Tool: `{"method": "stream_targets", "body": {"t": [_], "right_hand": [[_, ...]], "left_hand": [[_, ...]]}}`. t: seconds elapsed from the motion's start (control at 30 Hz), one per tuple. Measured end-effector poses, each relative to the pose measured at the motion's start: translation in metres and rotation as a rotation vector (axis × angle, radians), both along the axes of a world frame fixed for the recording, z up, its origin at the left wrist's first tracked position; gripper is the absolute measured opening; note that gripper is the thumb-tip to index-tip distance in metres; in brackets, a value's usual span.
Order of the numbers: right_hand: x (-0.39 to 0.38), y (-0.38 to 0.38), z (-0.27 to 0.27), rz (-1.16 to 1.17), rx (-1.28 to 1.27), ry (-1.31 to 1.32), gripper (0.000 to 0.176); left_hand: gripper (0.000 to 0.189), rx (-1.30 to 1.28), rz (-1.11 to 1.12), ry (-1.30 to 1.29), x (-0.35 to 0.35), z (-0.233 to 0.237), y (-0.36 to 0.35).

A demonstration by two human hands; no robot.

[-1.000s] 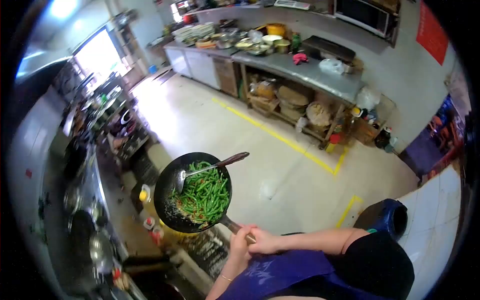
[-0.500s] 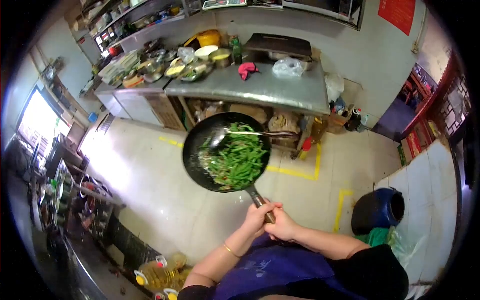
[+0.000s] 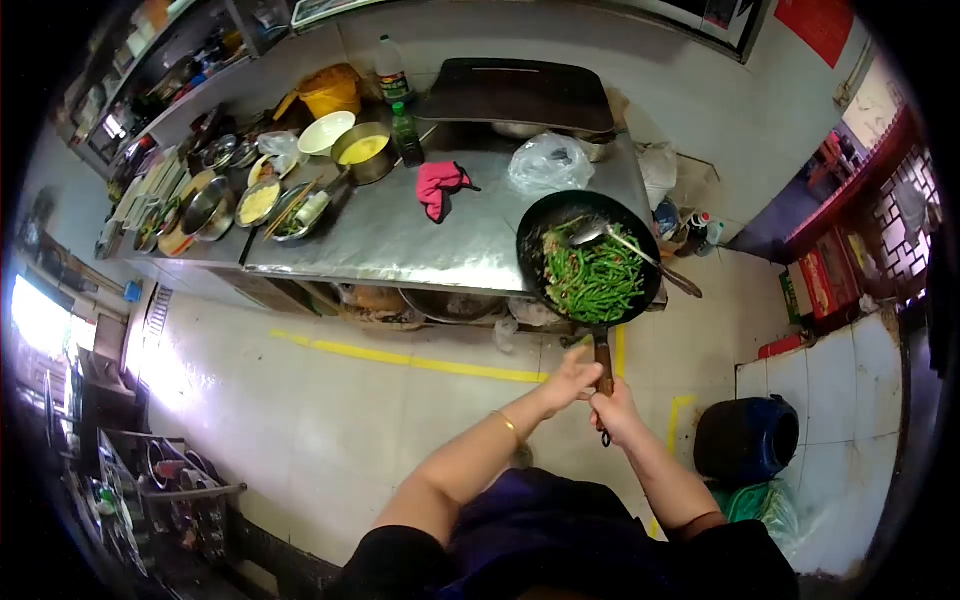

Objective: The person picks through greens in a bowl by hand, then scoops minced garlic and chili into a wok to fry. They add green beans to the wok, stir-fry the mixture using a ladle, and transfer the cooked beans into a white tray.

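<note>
A black wok (image 3: 532, 277) with a wooden handle (image 3: 603, 368) is in front of me, overlapping the right front edge of the steel counter in this view. Cut green beans (image 3: 597, 278) with small bits among them fill it. A metal ladle (image 3: 590, 233) lies in the wok, its handle sticking out over the right rim. My right hand (image 3: 617, 411) is closed round the lower end of the wok handle. Beside the handle's left side, close up to it, is my left hand (image 3: 570, 384), its fingers stretched and loosened from the grip.
On the steel counter (image 3: 370, 240) lie a pink cloth (image 3: 440, 188), a plastic bag (image 3: 550, 163), a pot of yellow liquid (image 3: 366, 152), a green bottle (image 3: 406, 135) and several dishes. A dark board (image 3: 515, 92) lies at the back. A blue barrel (image 3: 775, 437) stands on the right.
The wok has moved to the right and closer to the counter as I stepped toward it. Both hands gripped the handle before; my left hand's fingers have now loosened from it.
</note>
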State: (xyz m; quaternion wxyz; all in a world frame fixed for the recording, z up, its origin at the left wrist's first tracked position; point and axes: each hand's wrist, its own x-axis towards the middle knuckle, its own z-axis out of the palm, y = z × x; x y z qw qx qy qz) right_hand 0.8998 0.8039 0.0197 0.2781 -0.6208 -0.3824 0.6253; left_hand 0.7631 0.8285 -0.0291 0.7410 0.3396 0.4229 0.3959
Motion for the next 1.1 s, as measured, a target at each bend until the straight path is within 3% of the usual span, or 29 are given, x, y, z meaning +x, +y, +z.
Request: {"method": "stream_targets", "body": {"t": [0.07, 0.17, 0.27, 0.33, 0.37, 0.4, 0.43, 0.47, 0.5, 0.53, 0.6, 0.63, 0.67, 0.7, 0.73, 0.77, 0.8, 0.83, 0.87, 0.9, 1.03, 1.1], "right_hand": [[-0.001, 0.018, -0.011, -0.081, 0.008, 0.020, 0.026], [-0.004, 0.048, -0.027, -0.075, -0.006, 0.001, 0.027], [-0.011, 0.060, -0.041, -0.219, -0.050, -0.034, 0.024], [0.023, 0.082, -0.103, -0.102, -0.139, 0.108, 0.021], [-0.001, 0.077, -0.064, -0.149, -0.077, -0.109, 0.022], [-0.008, 0.076, -0.059, -0.213, -0.006, -0.157, 0.032], [0.022, 0.095, -0.119, -0.241, 0.203, -0.472, 0.044], [-0.005, 0.088, -0.089, -0.187, 0.430, -0.643, 0.048], [-0.042, 0.079, -0.047, -0.156, 0.648, -0.849, 0.052], [-0.077, 0.071, -0.021, -0.114, 0.901, -1.234, 0.053], [-0.182, 0.059, 0.020, -0.221, 0.865, -1.132, 0.056], [-0.222, 0.055, 0.029, -0.220, 0.904, -1.102, 0.055], [-0.250, 0.062, 0.006, -0.104, 0.988, -1.068, 0.055], [-0.286, 0.073, -0.013, 0.010, 1.060, -1.012, 0.056], [-0.346, 0.072, -0.007, 0.081, 1.175, -1.008, 0.059], [-0.399, 0.075, 0.006, 0.223, 1.283, -0.992, 0.062], [-0.448, 0.078, 0.020, 0.360, 1.287, -0.975, 0.063], [-0.496, 0.082, 0.039, 0.503, 1.367, -1.001, 0.061], [-0.537, 0.091, 0.047, 0.573, 1.442, -0.942, 0.060], [-0.576, 0.100, 0.052, 0.641, 1.512, -0.879, 0.058], [-0.723, 0.141, 0.062, 0.588, 1.536, -0.575, 0.053], [-0.802, 0.160, 0.050, 0.571, 1.503, -0.399, 0.050]], "left_hand": [[0.074, -0.087, 0.077, -0.031, -0.042, -0.006, 0.003], [0.064, -0.255, 0.195, 0.054, -0.143, -0.033, -0.018], [0.041, -0.456, 0.499, 0.190, -0.265, -0.094, -0.099], [0.030, -0.630, 0.735, 0.443, -0.341, -0.107, -0.174], [0.026, -0.627, 0.837, 0.498, -0.386, -0.150, -0.232], [0.022, -0.755, 0.918, 0.572, -0.416, -0.147, -0.274], [0.020, -0.822, 0.985, 0.574, -0.446, -0.151, -0.314], [0.018, -0.880, 1.010, 0.566, -0.472, -0.160, -0.354], [0.017, -0.940, 1.029, 0.553, -0.496, -0.165, -0.389], [0.015, -0.984, 1.018, 0.545, -0.522, -0.171, -0.419], [0.013, -0.904, 0.738, 0.645, -0.567, -0.180, -0.467], [0.012, -0.722, 0.526, 0.757, -0.586, -0.192, -0.488], [0.012, -0.659, 0.504, 0.738, -0.603, -0.200, -0.499], [0.012, -0.600, 0.545, 0.686, -0.622, -0.213, -0.498], [0.011, -0.798, 0.754, 0.469, -0.641, -0.216, -0.476], [0.011, -0.976, 1.011, 0.266, -0.657, -0.185, -0.434], [0.013, -0.938, 1.057, 0.387, -0.678, -0.181, -0.404], [0.020, -0.898, 0.995, 0.354, -0.711, -0.181, -0.379], [0.029, -0.800, 1.037, 0.399, -0.732, -0.151, -0.345], [0.036, -0.699, 1.112, 0.302, -0.759, -0.154, -0.323], [0.043, -0.443, 0.987, 0.541, -0.851, -0.146, -0.253], [0.045, -0.391, 0.973, 0.651, -0.891, -0.145, -0.260]]}}
